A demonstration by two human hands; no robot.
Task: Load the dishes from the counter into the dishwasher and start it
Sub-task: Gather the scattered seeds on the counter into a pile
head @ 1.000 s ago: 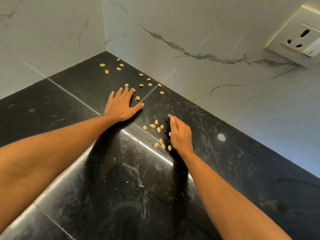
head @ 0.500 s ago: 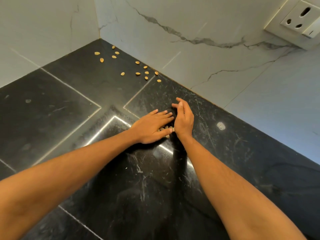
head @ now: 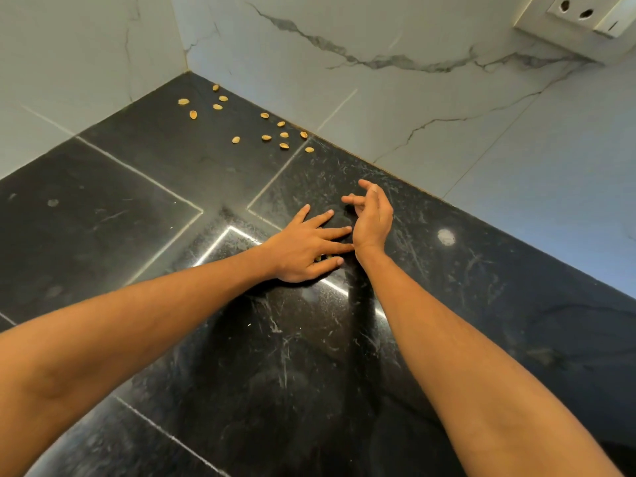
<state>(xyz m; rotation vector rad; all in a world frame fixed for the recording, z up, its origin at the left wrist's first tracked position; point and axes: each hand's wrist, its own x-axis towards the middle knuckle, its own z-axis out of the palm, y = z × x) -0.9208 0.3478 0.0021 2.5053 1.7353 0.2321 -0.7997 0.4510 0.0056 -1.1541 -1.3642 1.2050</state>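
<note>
My left hand (head: 306, 246) lies flat, palm down, on the black stone counter (head: 137, 208), fingers spread over a small pile of yellow seeds (head: 323, 258) that peek out between two fingers. My right hand (head: 373, 218) stands on its edge right beside the left fingertips, cupped with fingers apart, holding nothing that I can see. More loose seeds (head: 284, 134) lie scattered along the back wall and toward the corner. No dishes or dishwasher are in view.
White marble-look walls (head: 344, 36) meet at the corner at upper left. A wall socket (head: 581, 18) sits at top right. A pale spot (head: 446, 236) marks the counter to the right of my hands.
My left hand swept from near the back wall toward me and to the right, pushing seeds against my right hand. The right hand has since tilted up and spread its fingers.
</note>
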